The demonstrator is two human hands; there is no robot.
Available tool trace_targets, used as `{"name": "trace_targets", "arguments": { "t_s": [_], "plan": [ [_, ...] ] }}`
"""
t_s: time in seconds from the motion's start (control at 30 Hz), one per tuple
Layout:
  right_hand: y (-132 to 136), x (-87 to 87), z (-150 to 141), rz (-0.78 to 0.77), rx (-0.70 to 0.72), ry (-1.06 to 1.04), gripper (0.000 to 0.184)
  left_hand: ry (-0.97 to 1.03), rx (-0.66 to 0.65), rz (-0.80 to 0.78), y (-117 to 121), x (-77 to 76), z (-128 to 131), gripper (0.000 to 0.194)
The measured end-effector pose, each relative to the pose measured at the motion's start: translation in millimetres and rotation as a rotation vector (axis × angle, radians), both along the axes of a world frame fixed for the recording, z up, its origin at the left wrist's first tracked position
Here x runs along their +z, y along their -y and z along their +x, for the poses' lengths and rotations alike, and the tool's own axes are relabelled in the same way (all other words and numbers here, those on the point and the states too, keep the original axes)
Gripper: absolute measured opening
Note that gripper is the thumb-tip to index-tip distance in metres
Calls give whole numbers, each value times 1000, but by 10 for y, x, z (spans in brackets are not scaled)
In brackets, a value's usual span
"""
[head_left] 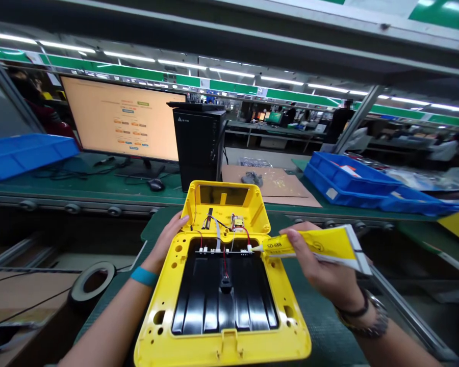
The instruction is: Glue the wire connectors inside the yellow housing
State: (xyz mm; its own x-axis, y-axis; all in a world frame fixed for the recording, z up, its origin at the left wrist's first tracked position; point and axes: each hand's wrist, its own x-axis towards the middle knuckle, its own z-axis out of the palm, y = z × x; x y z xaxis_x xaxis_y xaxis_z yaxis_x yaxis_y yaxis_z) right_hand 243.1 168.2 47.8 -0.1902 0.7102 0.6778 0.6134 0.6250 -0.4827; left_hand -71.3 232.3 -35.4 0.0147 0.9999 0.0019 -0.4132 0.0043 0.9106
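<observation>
I am bracing the yellow plastic hinged housing with my open left hand while my right hand is pinching a yellow SD-688 adhesive tube, aiming its nozzle at the white wire connectors.

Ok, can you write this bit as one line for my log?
left hand: at edge of yellow plastic housing | right hand: holds SD-688 adhesive tube | nozzle tip: by white wire connector

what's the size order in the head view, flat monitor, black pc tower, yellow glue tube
1. Flat-screen monitor with glowing orange display
2. Black rectangular computer tower
3. Yellow squeezable glue tube: nearest the camera, so its rank against the tower is unsure
</observation>
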Motion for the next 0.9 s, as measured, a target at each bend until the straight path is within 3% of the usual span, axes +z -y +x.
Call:
{"name": "trace_targets", "arguments": {
  "t_s": [0.9],
  "plan": [
    [-23,-41,71,-63,18,20,11,-44,-15,20,-34,-63,-42,56]
  ]
}}
